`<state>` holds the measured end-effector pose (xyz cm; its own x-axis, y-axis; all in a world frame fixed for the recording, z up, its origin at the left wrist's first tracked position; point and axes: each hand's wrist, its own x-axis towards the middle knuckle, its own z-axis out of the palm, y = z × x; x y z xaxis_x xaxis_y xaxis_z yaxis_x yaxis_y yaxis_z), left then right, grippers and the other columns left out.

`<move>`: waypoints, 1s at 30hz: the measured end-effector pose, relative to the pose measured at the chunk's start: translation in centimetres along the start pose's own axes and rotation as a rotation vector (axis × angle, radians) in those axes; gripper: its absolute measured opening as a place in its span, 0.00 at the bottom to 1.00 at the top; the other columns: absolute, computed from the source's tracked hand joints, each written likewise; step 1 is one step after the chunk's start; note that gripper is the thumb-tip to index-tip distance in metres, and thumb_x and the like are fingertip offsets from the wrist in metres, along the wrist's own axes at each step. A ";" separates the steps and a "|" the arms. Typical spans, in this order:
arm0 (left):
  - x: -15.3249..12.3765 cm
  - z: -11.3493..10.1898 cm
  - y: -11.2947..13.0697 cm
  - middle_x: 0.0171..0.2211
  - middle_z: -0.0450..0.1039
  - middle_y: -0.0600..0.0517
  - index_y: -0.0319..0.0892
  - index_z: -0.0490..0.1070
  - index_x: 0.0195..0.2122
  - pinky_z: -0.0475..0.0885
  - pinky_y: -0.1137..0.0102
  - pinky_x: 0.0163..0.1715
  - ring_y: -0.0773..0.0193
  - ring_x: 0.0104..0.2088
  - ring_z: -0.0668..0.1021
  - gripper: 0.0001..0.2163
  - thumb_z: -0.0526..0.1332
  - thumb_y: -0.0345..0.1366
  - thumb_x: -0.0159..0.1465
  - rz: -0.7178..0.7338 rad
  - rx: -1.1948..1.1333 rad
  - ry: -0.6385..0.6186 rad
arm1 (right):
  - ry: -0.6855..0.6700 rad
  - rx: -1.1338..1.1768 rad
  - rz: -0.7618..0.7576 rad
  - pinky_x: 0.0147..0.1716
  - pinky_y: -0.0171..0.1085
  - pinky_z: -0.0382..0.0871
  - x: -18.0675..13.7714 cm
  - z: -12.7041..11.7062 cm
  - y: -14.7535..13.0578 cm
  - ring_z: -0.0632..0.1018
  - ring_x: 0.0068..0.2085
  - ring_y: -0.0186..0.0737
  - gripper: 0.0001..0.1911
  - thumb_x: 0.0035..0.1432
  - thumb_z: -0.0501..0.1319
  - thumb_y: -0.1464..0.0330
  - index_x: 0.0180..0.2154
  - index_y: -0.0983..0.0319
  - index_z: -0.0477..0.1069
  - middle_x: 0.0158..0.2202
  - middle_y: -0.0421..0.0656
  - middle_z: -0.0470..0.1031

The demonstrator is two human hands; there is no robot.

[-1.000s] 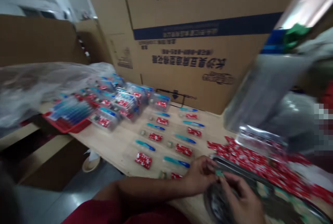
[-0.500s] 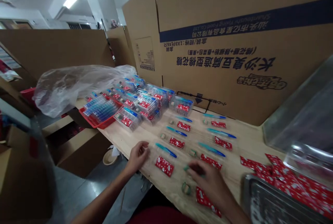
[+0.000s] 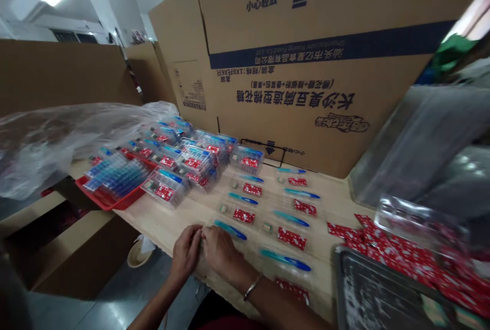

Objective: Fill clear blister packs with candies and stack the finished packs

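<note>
My left hand (image 3: 185,251) and my right hand (image 3: 222,252) meet, fingertips together, at the left end of the nearest clear tray. Both are closed; what they pinch is hidden behind the fingers. A blue pen-shaped piece (image 3: 230,230) lies just beyond my right hand. Around it are clear shallow trays in two rows, each with a blue pen-shaped piece (image 3: 285,259) and a red packet with white marks (image 3: 291,238). Several also show a small greenish-beige piece (image 3: 268,228). My right forearm covers part of the closest trays.
Filled clear boxes (image 3: 165,187) are stacked at the back left, beside a red basket (image 3: 121,202) of blue pieces. Loose red packets (image 3: 398,253) lie right, by a dark metal tray (image 3: 346,289). A large carton (image 3: 283,90) walls the back; an open carton (image 3: 76,248) stands lower left.
My right hand has moved left from the right-hand trays to meet my left hand. A small greenish piece was at its fingertips before. The camera view has turned to the right.
</note>
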<state>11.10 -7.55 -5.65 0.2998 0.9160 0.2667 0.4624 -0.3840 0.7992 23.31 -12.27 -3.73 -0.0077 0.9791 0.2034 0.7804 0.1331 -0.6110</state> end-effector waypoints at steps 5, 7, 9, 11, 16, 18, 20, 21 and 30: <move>0.2 0.0 -0.1 0.30 0.75 0.50 0.44 0.71 0.33 0.72 0.66 0.35 0.58 0.32 0.76 0.13 0.53 0.45 0.59 0.067 0.109 -0.004 | -0.039 -0.122 0.052 0.37 0.37 0.67 0.3 0.3 -0.5 0.74 0.39 0.42 0.14 0.56 0.49 0.80 0.38 0.65 0.71 0.41 0.49 0.72; 0.3 0.1 -0.1 0.30 0.75 0.50 0.44 0.71 0.33 0.72 0.66 0.34 0.58 0.32 0.76 0.12 0.53 0.45 0.58 0.102 0.138 -0.010 | -0.055 -0.155 0.081 0.34 0.36 0.68 0.8 0.1 -0.6 0.74 0.37 0.41 0.14 0.58 0.49 0.80 0.39 0.64 0.70 0.40 0.48 0.72; 0.3 0.1 -0.1 0.30 0.74 0.50 0.43 0.71 0.33 0.72 0.66 0.34 0.58 0.32 0.76 0.12 0.54 0.45 0.58 0.138 0.179 -0.018 | -0.045 -0.142 0.046 0.35 0.35 0.68 0.7 -0.9 -0.3 0.74 0.37 0.40 0.13 0.59 0.50 0.78 0.41 0.63 0.69 0.39 0.46 0.72; 0.4 0.2 -0.1 0.30 0.74 0.50 0.43 0.71 0.34 0.72 0.65 0.35 0.58 0.32 0.75 0.13 0.55 0.45 0.57 0.155 0.234 -0.005 | -0.020 -0.111 -0.001 0.38 0.35 0.67 -0.5 -2.9 0.6 0.73 0.39 0.39 0.10 0.58 0.53 0.76 0.41 0.62 0.68 0.39 0.44 0.72; 0.9 0.1 -0.2 0.32 0.73 0.50 0.42 0.70 0.39 0.72 0.66 0.32 0.59 0.30 0.75 0.15 0.55 0.44 0.54 0.075 0.285 0.001 | -0.018 -0.116 0.208 0.44 0.42 0.65 -8.6 -10.1 5.2 0.72 0.43 0.45 0.09 0.50 0.62 0.69 0.36 0.62 0.71 0.40 0.46 0.72; 1.1 -0.1 0.0 0.33 0.73 0.49 0.41 0.69 0.40 0.73 0.65 0.32 0.59 0.31 0.75 0.16 0.55 0.43 0.53 0.066 0.319 0.007 | -0.055 -0.086 0.249 0.51 0.46 0.60 -11.8 -12.0 6.6 0.68 0.51 0.50 0.23 0.44 0.67 0.67 0.45 0.61 0.69 0.49 0.48 0.69; 1.2 -0.3 0.4 0.38 0.73 0.47 0.40 0.68 0.43 0.72 0.62 0.38 0.56 0.37 0.75 0.17 0.55 0.41 0.55 0.166 0.378 0.007 | -0.154 -0.070 0.306 0.57 0.48 0.54 -13.9 -12.7 7.2 0.62 0.57 0.53 0.35 0.40 0.69 0.64 0.52 0.60 0.66 0.56 0.49 0.63; 1.1 -0.3 0.6 0.42 0.73 0.45 0.40 0.68 0.45 0.70 0.61 0.42 0.55 0.42 0.74 0.17 0.55 0.41 0.57 0.266 0.407 -0.028 | -0.218 -0.069 0.343 0.58 0.49 0.51 -14.4 -12.7 7.3 0.59 0.59 0.54 0.38 0.38 0.69 0.62 0.54 0.60 0.64 0.59 0.50 0.59; 0.4 -0.1 2.5 0.55 0.65 0.45 0.46 0.61 0.54 0.61 0.54 0.51 0.47 0.53 0.67 0.34 0.67 0.47 0.46 0.593 0.573 -0.611 | -0.417 -0.101 0.376 0.61 0.50 0.41 -14.0 -11.6 6.5 0.51 0.62 0.56 0.52 0.34 0.68 0.58 0.62 0.59 0.52 0.63 0.48 0.50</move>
<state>12.31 -8.08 -3.53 0.9095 0.4064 0.0871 0.3824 -0.9003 0.2079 35.70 -26.91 -1.69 0.0517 0.9368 -0.3461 0.8328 -0.2317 -0.5028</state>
